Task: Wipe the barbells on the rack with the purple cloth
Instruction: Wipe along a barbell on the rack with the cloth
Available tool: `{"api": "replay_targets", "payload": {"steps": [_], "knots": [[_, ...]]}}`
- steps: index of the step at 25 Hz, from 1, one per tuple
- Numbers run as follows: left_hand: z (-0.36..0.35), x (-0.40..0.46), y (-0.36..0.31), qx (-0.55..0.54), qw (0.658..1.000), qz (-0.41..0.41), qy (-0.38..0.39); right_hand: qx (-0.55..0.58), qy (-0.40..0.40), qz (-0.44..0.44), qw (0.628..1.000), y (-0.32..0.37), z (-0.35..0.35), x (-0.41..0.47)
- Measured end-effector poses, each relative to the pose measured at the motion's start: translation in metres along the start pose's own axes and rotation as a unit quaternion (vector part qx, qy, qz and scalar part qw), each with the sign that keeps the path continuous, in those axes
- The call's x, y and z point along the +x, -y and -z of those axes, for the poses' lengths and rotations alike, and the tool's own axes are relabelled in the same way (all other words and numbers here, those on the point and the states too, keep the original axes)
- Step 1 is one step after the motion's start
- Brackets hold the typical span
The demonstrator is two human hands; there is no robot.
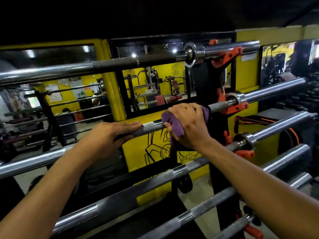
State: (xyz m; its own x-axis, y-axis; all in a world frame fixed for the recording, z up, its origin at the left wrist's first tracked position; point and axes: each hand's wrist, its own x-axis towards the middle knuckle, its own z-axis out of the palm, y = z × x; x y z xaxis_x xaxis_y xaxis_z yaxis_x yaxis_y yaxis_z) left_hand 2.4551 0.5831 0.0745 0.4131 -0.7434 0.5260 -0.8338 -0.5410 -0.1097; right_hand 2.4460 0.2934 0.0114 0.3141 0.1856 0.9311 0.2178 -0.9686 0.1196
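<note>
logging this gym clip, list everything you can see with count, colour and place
barbells: at least five, chrome steel, lying across the rack in tiers
purple cloth: one, wrapped round the second bar from the top
rack hooks: several, orange, on the right upright
wall: yellow, with black drawing, behind the rack
mirrors: two, black-framed, on the wall
left hand: fingers laid straight along the same bar
right hand: grips the cloth on the bar

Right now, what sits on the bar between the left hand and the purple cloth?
Only bare bar: in the head view, a short knurled stretch of the barbell separates the left hand from the purple cloth, gripped by the right hand.
</note>
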Motion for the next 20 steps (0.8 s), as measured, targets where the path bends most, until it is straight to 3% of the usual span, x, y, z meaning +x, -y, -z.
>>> {"api": "replay_targets", "payload": {"steps": [4, 8, 12, 14, 17, 20], "knots": [[-0.003, -0.001, 0.001, 0.015, 1.000, 0.001, -0.003, -0.037, 0.024, -0.014, 0.999, -0.055, 0.008, 0.004], [-0.005, -0.002, 0.003, 0.018, 1.000, -0.004, -0.009, -0.013, 0.074, -0.179, 0.981, -0.107, 0.029, 0.008], [-0.004, 0.001, 0.001, 0.016, 1.000, 0.007, -0.013, -0.007, 0.113, -0.277, 0.954, -0.074, 0.027, 0.031], [-0.003, 0.002, -0.001, 0.012, 1.000, 0.007, -0.010, 0.019, 0.109, -0.238, 0.965, -0.038, 0.022, 0.033], [-0.002, 0.001, -0.002, 0.017, 1.000, 0.008, -0.009, 0.023, 0.110, -0.108, 0.988, 0.010, 0.011, 0.031], [-0.002, -0.001, -0.005, 0.017, 1.000, 0.013, -0.010, 0.027, 0.128, -0.008, 0.991, 0.003, 0.013, 0.029]]}}
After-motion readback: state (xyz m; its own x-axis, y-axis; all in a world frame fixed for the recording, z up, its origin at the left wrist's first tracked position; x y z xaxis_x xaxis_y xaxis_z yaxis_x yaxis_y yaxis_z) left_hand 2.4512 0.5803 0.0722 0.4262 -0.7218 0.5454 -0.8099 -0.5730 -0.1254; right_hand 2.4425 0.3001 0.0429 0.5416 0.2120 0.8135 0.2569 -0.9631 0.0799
